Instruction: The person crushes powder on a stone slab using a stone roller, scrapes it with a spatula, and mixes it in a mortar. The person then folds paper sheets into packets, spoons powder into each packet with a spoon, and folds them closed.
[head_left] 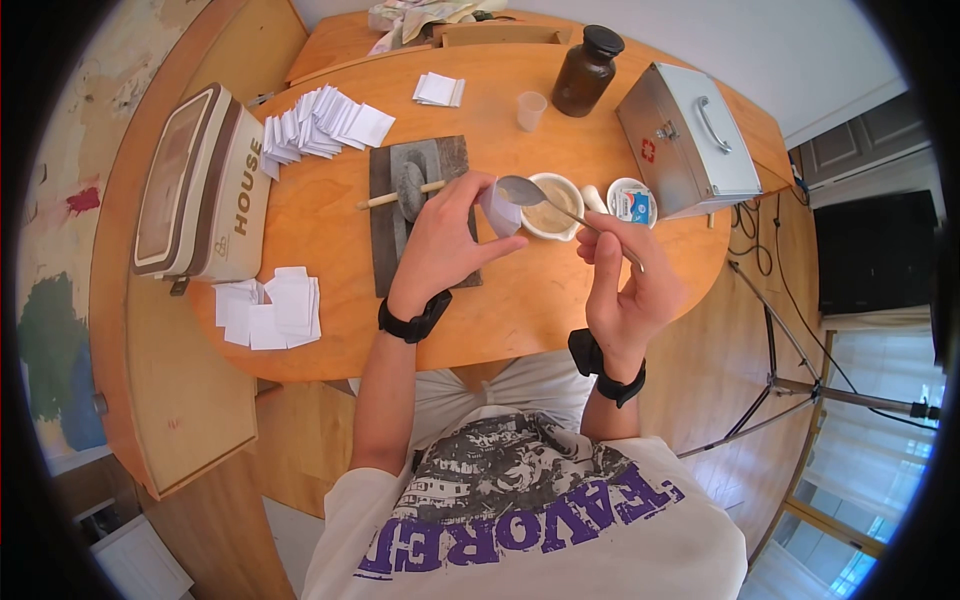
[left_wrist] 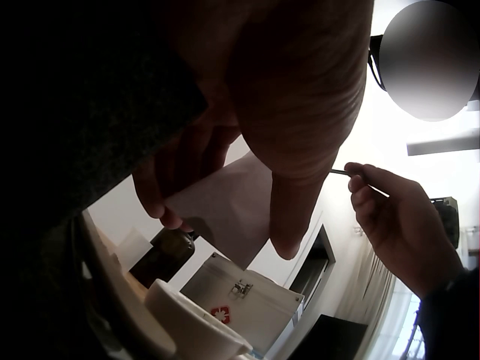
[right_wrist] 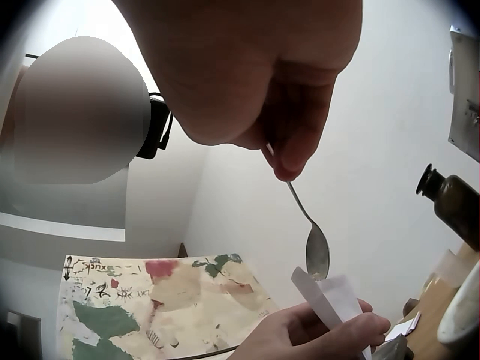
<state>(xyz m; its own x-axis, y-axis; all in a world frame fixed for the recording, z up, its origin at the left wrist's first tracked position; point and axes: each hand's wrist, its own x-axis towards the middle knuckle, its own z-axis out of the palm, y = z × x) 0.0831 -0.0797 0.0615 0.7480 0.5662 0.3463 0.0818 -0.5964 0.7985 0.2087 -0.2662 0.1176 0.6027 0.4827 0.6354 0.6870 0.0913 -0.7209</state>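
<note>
My left hand holds a small white paper packet open between thumb and fingers, above the wooden table. My right hand pinches the handle of a metal spoon, whose bowl sits at the packet's mouth. In the right wrist view the spoon hangs just over the packet. The left wrist view shows the packet held by the fingers. Beyond the packet stands a white mortar bowl with tan powder in it.
A grey stone roller lies on a dark slab. Folded white papers fan out behind it, and more papers lie at front left. A brown bottle, plastic cup, metal first-aid box and "HOUSE" case ring the table.
</note>
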